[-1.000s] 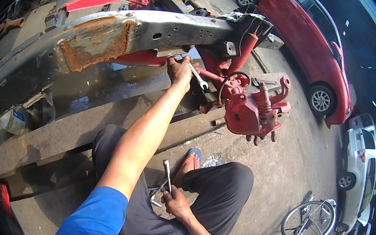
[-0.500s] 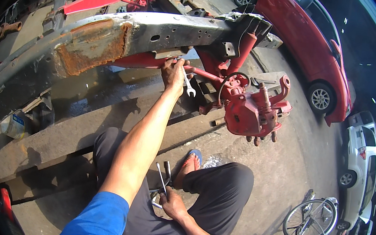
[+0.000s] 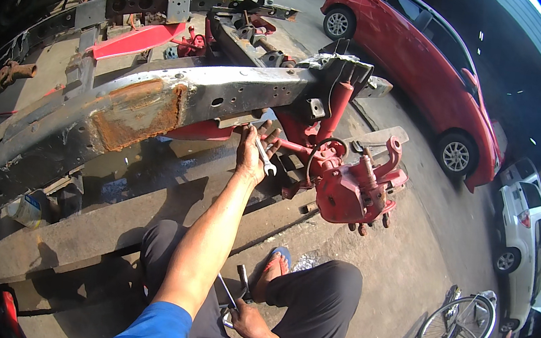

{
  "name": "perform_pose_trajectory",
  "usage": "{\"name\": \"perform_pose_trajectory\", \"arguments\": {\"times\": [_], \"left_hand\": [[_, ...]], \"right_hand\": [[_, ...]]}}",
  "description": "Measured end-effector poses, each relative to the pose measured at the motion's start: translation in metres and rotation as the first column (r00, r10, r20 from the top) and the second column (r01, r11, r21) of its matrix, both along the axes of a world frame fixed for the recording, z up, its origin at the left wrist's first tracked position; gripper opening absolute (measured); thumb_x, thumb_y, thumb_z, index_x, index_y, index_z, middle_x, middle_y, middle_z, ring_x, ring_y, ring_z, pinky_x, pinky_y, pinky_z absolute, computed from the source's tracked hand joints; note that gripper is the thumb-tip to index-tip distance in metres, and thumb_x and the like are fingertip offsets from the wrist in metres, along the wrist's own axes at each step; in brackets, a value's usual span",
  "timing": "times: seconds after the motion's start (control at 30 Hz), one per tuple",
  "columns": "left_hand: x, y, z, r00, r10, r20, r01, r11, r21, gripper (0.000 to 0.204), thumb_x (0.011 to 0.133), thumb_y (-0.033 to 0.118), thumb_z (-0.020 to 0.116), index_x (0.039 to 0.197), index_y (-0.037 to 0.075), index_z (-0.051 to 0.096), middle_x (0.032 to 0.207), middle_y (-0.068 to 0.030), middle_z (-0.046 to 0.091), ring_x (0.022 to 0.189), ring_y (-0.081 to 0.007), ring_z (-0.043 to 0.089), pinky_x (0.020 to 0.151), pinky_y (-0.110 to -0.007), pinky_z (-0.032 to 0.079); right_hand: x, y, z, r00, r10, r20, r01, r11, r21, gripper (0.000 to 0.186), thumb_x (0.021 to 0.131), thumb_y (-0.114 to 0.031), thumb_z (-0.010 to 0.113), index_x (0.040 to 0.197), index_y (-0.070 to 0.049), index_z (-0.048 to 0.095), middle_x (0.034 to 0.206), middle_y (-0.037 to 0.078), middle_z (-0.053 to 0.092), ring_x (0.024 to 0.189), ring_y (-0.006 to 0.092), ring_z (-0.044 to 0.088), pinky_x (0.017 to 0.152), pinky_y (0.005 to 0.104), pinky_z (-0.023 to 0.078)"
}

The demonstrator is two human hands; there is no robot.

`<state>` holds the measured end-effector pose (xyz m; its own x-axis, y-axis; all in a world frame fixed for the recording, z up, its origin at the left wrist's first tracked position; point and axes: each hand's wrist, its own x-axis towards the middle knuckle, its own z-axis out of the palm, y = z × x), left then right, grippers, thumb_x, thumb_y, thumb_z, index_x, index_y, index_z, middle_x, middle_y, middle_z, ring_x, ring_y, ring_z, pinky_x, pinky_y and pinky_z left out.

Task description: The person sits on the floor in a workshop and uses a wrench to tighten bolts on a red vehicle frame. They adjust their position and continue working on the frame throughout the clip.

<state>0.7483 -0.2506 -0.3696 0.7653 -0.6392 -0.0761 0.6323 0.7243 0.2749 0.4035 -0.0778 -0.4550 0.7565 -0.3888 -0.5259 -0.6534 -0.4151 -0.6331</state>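
Note:
My left hand [image 3: 252,153] is reached up beneath the dark steel frame rail [image 3: 254,82], holding an open-ended wrench [image 3: 266,162] against its palm, some fingers raised near a bracket on the rail's underside. A rusted patch [image 3: 131,118] marks the rail. Just right of that hand is a red axle knuckle [image 3: 349,192] with linkage and a hose. Above it stands a red cylinder [image 3: 337,110]. Low in the view, between my legs, my right hand [image 3: 249,318] grips a thin steel tool [image 3: 225,288]. A dark angled tool [image 3: 244,281] lies beside it.
A long weathered beam [image 3: 93,242] runs under the frame. More frame members [image 3: 189,4] and red parts lie behind. A red car [image 3: 411,65] and a white car [image 3: 524,247] are parked at right, a bicycle [image 3: 453,333] lower right. A can [image 3: 26,210] sits left.
The view has tilted up, so the scene sits lower in it and more shows behind. My left hand's fingers have spread somewhat around the wrench; my right hand still holds its tool.

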Motion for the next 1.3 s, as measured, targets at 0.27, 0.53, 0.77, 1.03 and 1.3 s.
{"name": "perform_pose_trajectory", "arguments": {"times": [0.27, 0.53, 0.77, 1.03, 1.3], "left_hand": [[0.020, 0.025, 0.002, 0.997, -0.067, 0.034, 0.068, 0.997, -0.037, 0.021, 0.105, 0.022, 0.046, 0.114, 0.005, 0.055, 0.113, -0.0106, 0.068, 0.101, -0.0266, 0.069, 0.082, -0.037, 0.062], [0.028, 0.042, 0.005, 0.971, -0.239, -0.004, 0.239, 0.970, 0.034, 0.029, 0.105, 0.027, 0.047, 0.105, 0.000, 0.059, 0.099, -0.0097, 0.065, 0.085, -0.0204, 0.064, 0.073, -0.032, 0.057], [0.025, 0.064, 0.018, 0.930, -0.353, 0.101, 0.347, 0.935, 0.077, 0.036, 0.103, 0.033, 0.049, 0.105, 0.000, 0.062, 0.095, -0.0140, 0.067, 0.094, -0.0281, 0.067, 0.085, -0.042, 0.057], [0.012, 0.079, 0.022, 0.903, -0.391, 0.176, 0.346, 0.907, 0.242, 0.044, 0.102, 0.042, 0.051, 0.110, 0.000, 0.061, 0.098, -0.0144, 0.067, 0.095, -0.0281, 0.069, 0.089, -0.044, 0.059], [0.011, 0.078, 0.015, 0.898, -0.398, 0.185, 0.355, 0.907, 0.227, 0.041, 0.103, 0.038, 0.051, 0.114, 0.000, 0.059, 0.101, -0.0150, 0.067, 0.100, -0.0297, 0.068, 0.091, -0.043, 0.058]], "right_hand": [[-0.003, -0.001, -0.001, 1.000, 0.020, 0.024, -0.019, 0.999, -0.027, 0.028, 0.096, -0.022, 0.056, 0.107, 0.004, 0.054, 0.092, 0.036, 0.062, 0.095, 0.0527, 0.060, 0.080, 0.0564, 0.046], [0.008, -0.019, 0.029, 0.992, -0.107, 0.066, 0.107, 0.994, 0.006, 0.029, 0.097, -0.023, 0.060, 0.108, 0.004, 0.058, 0.085, 0.021, 0.067, 0.082, 0.0342, 0.067, 0.075, 0.0435, 0.050], [0.062, -0.118, 0.129, 0.944, -0.021, 0.330, 0.051, 0.995, -0.082, 0.037, 0.105, -0.033, 0.049, 0.116, -0.002, 0.064, 0.075, 0.011, 0.061, 0.072, 0.0205, 0.060, 0.068, 0.0368, 0.049], [0.118, -0.168, 0.166, 0.939, 0.079, 0.336, 0.048, 0.934, -0.355, 0.038, 0.102, -0.034, 0.051, 0.117, -0.003, 0.065, 0.084, 0.023, 0.065, 0.084, 0.0358, 0.065, 0.076, 0.0457, 0.048], [0.132, -0.173, 0.154, 0.947, 0.086, 0.309, 0.044, 0.919, -0.391, 0.035, 0.102, -0.033, 0.050, 0.107, -0.003, 0.065, 0.087, 0.024, 0.066, 0.087, 0.0427, 0.064, 0.077, 0.0485, 0.048]]}}
